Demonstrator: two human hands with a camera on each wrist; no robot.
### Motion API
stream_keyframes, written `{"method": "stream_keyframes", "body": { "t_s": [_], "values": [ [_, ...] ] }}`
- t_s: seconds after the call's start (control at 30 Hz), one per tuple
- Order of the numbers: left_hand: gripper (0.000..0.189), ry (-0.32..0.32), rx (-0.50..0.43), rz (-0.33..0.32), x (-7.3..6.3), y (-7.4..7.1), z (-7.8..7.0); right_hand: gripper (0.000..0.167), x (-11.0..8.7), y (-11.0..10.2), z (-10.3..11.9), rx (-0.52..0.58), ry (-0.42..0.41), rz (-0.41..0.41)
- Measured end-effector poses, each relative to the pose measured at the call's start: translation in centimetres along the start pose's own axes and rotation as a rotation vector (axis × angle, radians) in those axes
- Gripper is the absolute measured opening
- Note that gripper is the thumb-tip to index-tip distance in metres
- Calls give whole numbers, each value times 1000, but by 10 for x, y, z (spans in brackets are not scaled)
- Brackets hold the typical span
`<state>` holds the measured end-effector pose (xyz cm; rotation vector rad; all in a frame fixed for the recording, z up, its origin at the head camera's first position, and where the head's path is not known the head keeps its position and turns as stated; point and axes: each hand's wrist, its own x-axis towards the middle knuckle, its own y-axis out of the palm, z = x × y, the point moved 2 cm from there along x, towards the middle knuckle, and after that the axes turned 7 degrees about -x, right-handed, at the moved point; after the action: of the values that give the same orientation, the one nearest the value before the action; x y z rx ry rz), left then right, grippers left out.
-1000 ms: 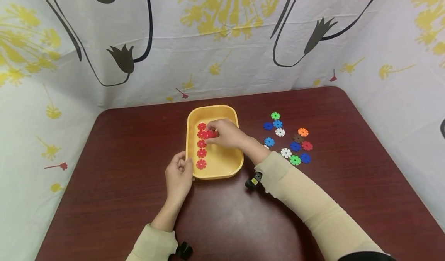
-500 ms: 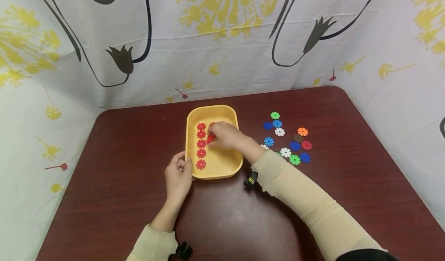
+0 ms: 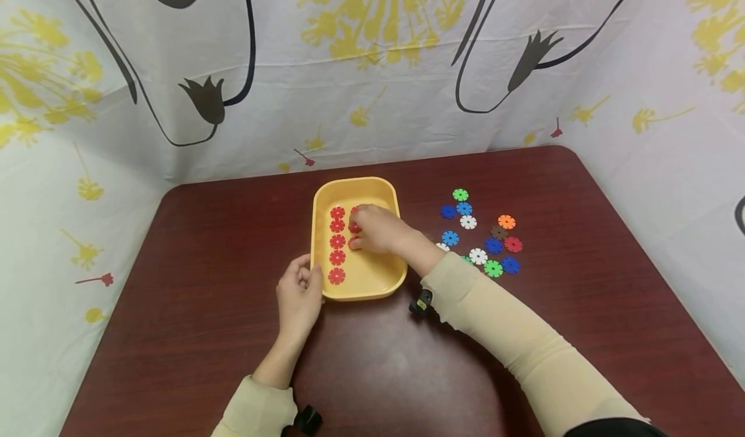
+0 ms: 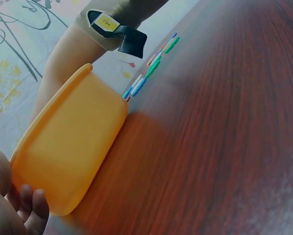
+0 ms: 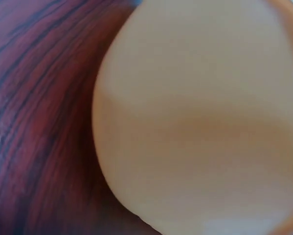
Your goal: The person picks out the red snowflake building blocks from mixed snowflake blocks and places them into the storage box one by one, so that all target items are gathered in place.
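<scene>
In the head view, my left hand [image 3: 299, 298] grips the near left corner of a yellow plastic tray [image 3: 372, 285], thumb at the rim; the left wrist view shows its curled fingers [image 4: 38, 210] against the tray's outer wall. Several red notched plastic discs [image 3: 337, 257] lie in a column along the tray's left side. Inside the tray my right hand [image 3: 381, 229] reaches down, its finger and thumb around a red notched disc [image 3: 354, 243] in a second column. That hand partly hides these discs. Blurred skin fills most of the right wrist view.
Right of the tray, loose notched discs in blue, white, green, orange, brown and red lie on the dark red table [image 3: 233, 243], such as an orange disc [image 3: 506, 222]. A patterned cloth [image 3: 372, 114] hangs behind the table and along both sides.
My right hand has moved slightly toward me inside the tray. Red discs it carried now lie in a second column under its fingers. The left hand and tray have stayed in place.
</scene>
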<state>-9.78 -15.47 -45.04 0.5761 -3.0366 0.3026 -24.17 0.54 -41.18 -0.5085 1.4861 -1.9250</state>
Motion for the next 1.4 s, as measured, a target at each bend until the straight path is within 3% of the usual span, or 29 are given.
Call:
{"method": "stream_keyframes", "body": {
  "t_s": [0.23,0.47,0.6,0.9,1.4],
  "values": [
    [28,7,6,-3,0,1,0,36,-10,-10,-11,133,-33,-128],
    [28,-1,2,-4,0,1,1,30,-27,-21,-26,264,-86,-294],
    [28,-7,1,-1,0,1,2,29,-39,-24,-38,294,-74,-352],
    [28,-9,-8,5,0,1,3,30,-61,-24,-60,327,-38,-396],
    [30,-6,-4,5,-1,2,3,32,-94,-18,-89,322,54,-367]
  ]
}}
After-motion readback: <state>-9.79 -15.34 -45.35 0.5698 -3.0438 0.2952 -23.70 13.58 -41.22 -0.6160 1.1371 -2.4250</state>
